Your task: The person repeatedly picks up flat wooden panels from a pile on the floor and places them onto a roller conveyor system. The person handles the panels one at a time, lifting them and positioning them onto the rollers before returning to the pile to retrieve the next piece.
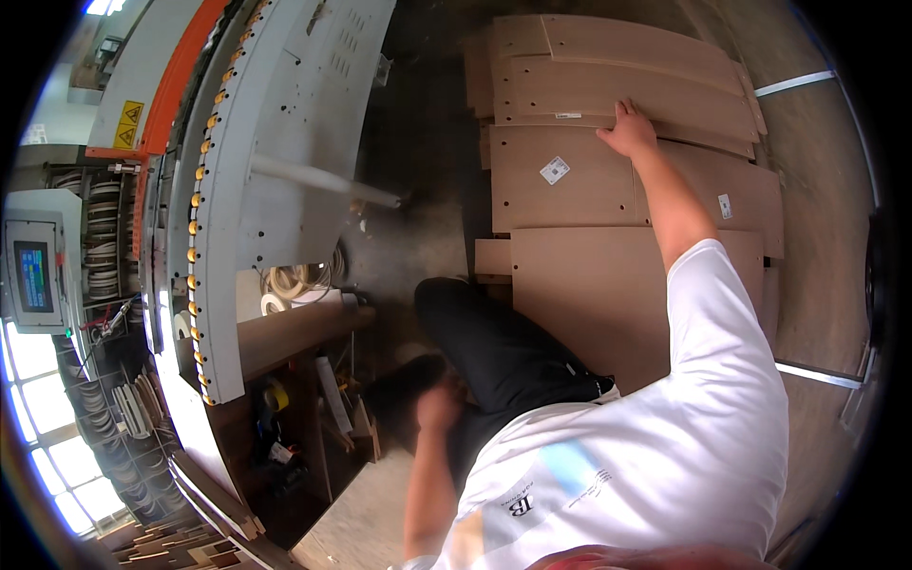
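Note:
My right arm reaches out to the far right, where my right hand [632,131] rests on a stack of brown wooden panels [556,195]. Its fingers are stretched and apart, over the seam between two rows, holding nothing. One panel bears a white label [554,170], and small dark holes dot several of them. Lower and to the left, my left hand [440,404] is beside my bent leg in black trousers [503,347]. Motion blur and shadow hide its fingers, so I cannot make out whether it holds anything.
A long grey machine [309,123] with yellow rollers [195,228] along its edge stands at the left. Beneath it are tape rolls [294,282] and a dark shelf with tools. A control screen [36,275] is at far left. Metal rails [798,84] lie right of the panels.

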Available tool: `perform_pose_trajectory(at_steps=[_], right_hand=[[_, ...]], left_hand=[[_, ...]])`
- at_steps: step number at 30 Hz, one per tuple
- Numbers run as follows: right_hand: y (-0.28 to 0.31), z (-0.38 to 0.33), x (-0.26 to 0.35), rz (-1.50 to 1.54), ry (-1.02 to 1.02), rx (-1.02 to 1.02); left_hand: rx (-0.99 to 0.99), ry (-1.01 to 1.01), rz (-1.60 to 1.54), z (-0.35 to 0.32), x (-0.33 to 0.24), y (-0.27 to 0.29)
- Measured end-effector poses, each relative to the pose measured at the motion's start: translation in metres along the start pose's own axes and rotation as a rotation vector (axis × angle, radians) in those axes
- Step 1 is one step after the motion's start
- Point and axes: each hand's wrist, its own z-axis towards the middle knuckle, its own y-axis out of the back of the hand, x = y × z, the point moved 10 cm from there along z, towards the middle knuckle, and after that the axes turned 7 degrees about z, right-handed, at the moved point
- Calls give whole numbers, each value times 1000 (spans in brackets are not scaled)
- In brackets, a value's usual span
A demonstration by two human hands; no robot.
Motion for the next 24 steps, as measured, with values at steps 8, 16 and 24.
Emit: perform_pose_trajectory(at_steps=[8, 16, 24], right_hand=[[0, -16, 17, -97, 30, 12], [-2, -27, 29, -89, 55, 139], [39, -18, 22, -6, -38, 208]], left_hand=[[86, 2, 43, 16, -9, -11], [79, 9, 35, 23, -3, -20], [44, 21, 0, 10, 6, -31]])
